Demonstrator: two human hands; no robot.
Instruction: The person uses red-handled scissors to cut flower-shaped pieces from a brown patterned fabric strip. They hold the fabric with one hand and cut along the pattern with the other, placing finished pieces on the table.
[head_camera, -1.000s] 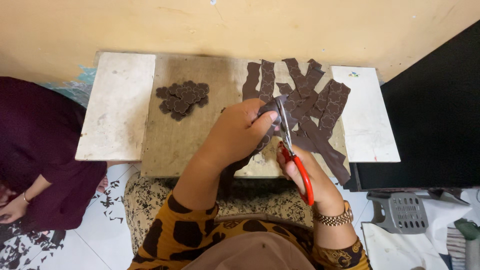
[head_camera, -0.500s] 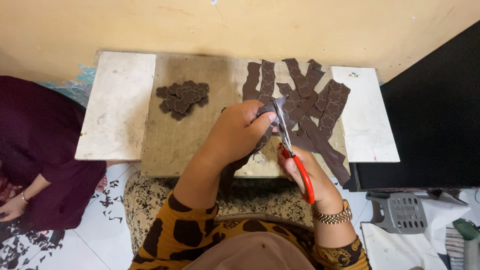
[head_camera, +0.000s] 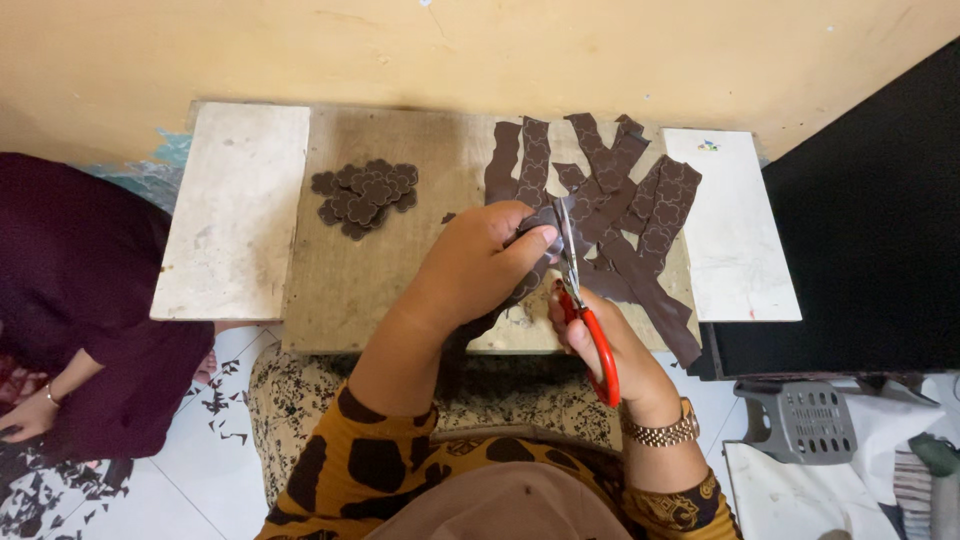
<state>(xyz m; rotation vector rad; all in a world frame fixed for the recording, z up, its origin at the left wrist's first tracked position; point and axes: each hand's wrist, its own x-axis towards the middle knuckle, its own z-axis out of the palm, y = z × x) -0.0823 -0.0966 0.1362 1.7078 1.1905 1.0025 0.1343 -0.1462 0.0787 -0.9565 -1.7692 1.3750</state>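
One pair of red-handled scissors (head_camera: 583, 300) sits gripped in the right hand (head_camera: 600, 335). The left hand (head_camera: 480, 262) pinches one brown strip (head_camera: 541, 222). Roughly ten strips (head_camera: 640, 215) crowd the board's (head_camera: 400, 270) right; one pile of cut shapes (head_camera: 364, 196) lies left, bare wood between.

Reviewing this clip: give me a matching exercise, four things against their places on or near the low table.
Things:
1. scissors
2. pile of cut shapes
3. brown strips
4. grey plastic stool

Places:
A. floor, right of the table
B. in the right hand
C. table's left-centre
D. table's right half

Pairs: 1-B, 2-C, 3-D, 4-A
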